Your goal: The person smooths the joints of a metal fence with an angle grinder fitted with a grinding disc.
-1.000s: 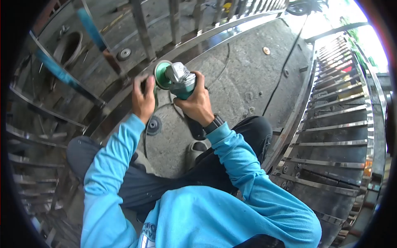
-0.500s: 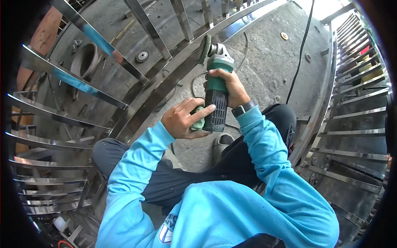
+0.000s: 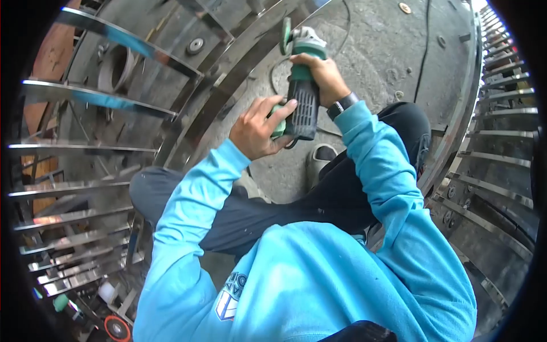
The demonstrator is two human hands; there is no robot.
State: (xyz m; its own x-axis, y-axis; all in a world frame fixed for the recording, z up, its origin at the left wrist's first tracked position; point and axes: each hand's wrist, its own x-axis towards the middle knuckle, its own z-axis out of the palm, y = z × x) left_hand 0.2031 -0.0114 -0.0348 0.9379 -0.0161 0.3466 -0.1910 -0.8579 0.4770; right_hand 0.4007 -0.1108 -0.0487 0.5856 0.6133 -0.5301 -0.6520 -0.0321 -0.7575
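Note:
An angle grinder (image 3: 304, 108) with a green and black body points away from me, its silver head at the far end. A green disc (image 3: 286, 37) sits on that head, edge-on beside a curved metal rail. My right hand (image 3: 326, 78) is wrapped round the grinder's green middle. My left hand (image 3: 257, 124) has its fingers curled round a green lump (image 3: 278, 119), partly hidden behind them. Its index finger and thumb reach the grinder's black vented rear.
Shiny metal slats (image 3: 131, 100) run along a curved rail on the left. A second slatted frame (image 3: 493, 157) stands at the right. A small wheel (image 3: 195, 45) and a metal ring (image 3: 117, 71) lie on the left. A black cable (image 3: 423, 57) crosses the concrete floor.
Both hands and the grinder appear higher in the view. The surroundings have shifted too, as the head view tilted. Both grips look the same.

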